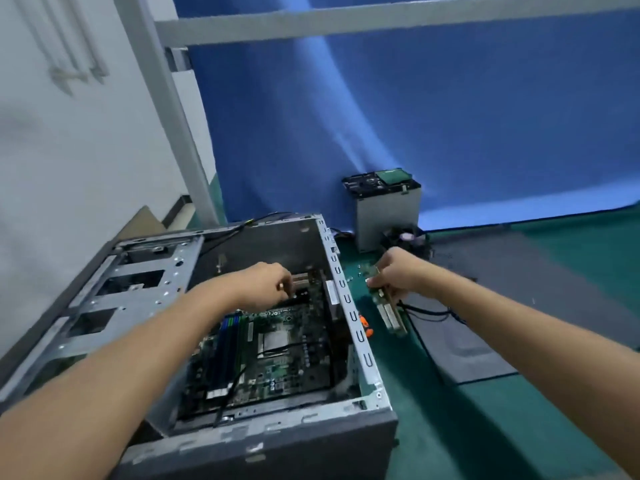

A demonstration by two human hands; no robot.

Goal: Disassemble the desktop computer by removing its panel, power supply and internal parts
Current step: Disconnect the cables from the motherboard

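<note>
Blue cloth (pixel 450 116) behind, soft light streak across. White wall (pixel 69 150) left. Grey bars (pixel 381 19) above. Green mat (pixel 571 244) below, cardboard (pixel 145 220) by wall.

No legible text in view.
White sticker (pixel 333 293) on the case wall (pixel 356 329), just right of the left grip (pixel 266 284): print blurred. Pale label (pixel 250 332) on the motherboard (pixel 298 355), on the near side of that grip: too small to read. Card (pixel 391 315) pinched in the right grip (pixel 398 271): no markings readable.
</note>
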